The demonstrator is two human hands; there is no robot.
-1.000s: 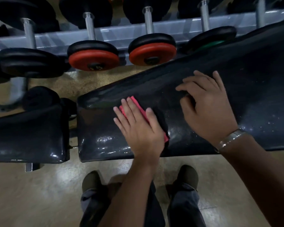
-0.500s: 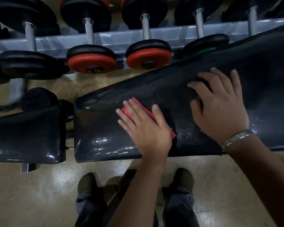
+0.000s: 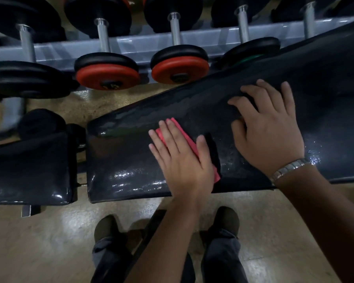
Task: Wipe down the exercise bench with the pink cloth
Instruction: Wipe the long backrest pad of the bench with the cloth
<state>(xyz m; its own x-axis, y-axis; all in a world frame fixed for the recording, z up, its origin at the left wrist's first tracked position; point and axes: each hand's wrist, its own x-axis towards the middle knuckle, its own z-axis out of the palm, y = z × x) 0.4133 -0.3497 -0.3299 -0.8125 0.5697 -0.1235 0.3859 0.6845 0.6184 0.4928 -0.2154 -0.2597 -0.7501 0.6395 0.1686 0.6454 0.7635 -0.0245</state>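
Left hand [image 3: 182,158]: flat, palm down, fingers straight and close together, thumb out to the side. It presses on the pink cloth [image 3: 188,140]; nothing is gripped or pinched. The cloth is folded into a narrow strip and lies mostly under the palm, showing only past the fingertips, between forefinger and thumb, and at the heel of the hand. A dark patch sits right beside the cloth on the thumb side; shadow or fabric, cannot tell.

Right hand [image 3: 268,129]: well apart from the left, further along the same surface. Fingers are spread and lightly bent, tips and palm resting on the pad, holding nothing. A metal watch band [image 3: 288,169] is on that wrist.

Both hands are on the long back pad [image 3: 127,162] of the exercise bench, black and glossy, running up toward the right. The cloth sits near the middle of its width, close to its lower end. Fine droplets [image 3: 313,155] glint on the pad by the right wrist. A narrow gap separates this pad from the shorter seat pad [image 3: 29,166] on the left.

Behind the bench is a grey rack [image 3: 141,45] of dumbbells: two with red ends [image 3: 107,75] [image 3: 180,70], a black one [image 3: 29,78] to their left, and one with a green edge [image 3: 251,51] partly hidden by the pad.

Below is a shiny tan floor [image 3: 49,242], with two dark shoes [image 3: 106,227] [image 3: 227,219] and grey trouser legs [image 3: 221,260].
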